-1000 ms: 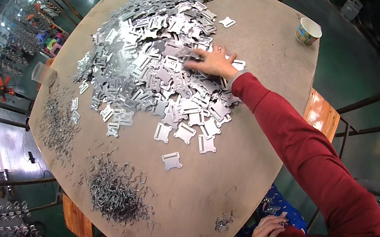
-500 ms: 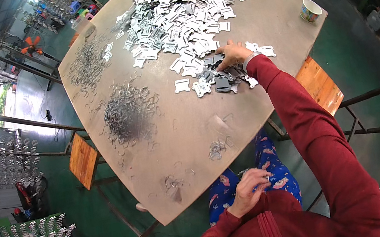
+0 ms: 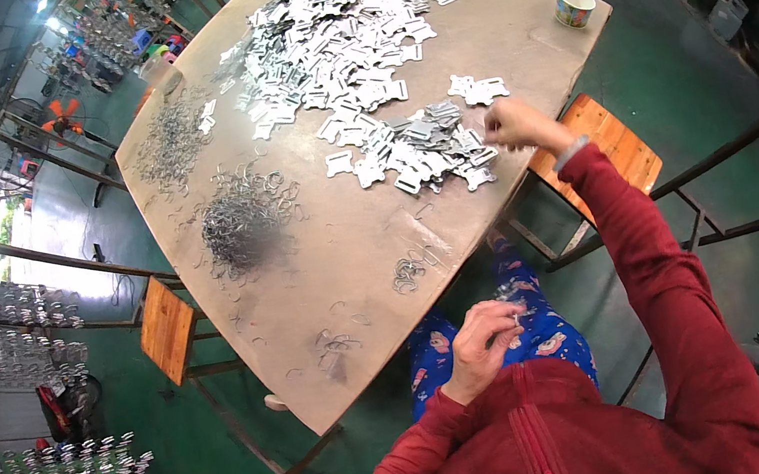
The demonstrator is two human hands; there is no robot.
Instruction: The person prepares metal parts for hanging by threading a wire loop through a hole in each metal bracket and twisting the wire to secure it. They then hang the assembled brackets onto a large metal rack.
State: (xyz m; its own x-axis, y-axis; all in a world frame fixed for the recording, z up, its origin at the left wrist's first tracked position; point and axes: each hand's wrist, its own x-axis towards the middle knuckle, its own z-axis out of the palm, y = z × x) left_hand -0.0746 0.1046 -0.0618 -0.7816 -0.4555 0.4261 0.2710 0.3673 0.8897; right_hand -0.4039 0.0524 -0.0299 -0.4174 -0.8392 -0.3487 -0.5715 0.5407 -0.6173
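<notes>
My left hand (image 3: 483,349) is held over my lap, its thumb and fingers pinched together. A small shiny bit shows at those fingertips, too small to make out. At the right edge of the table (image 3: 354,262), my right hand (image 3: 522,124) is raised with its fingers curled in. Whether anything sits inside them is hidden. Just left of it lies a small cluster of flat metal plates (image 3: 424,143) with slots, some silver and some darker grey. A few loose plates (image 3: 477,89) rest beyond the hand. The large heap of similar plates (image 3: 333,32) spreads over the far part of the table.
A pile of bent wire rings (image 3: 236,227) lies left of centre, with scattered wire pieces (image 3: 171,147) beyond it. Small ring groups (image 3: 409,274) sit near the front edge. A paper cup (image 3: 574,8) stands far right. Wooden stools (image 3: 166,327) flank the table.
My right hand has lifted off the small cluster of plates and drawn back to the right, its fingers now curled. My left hand stays over my lap. The whole view has shifted slightly.
</notes>
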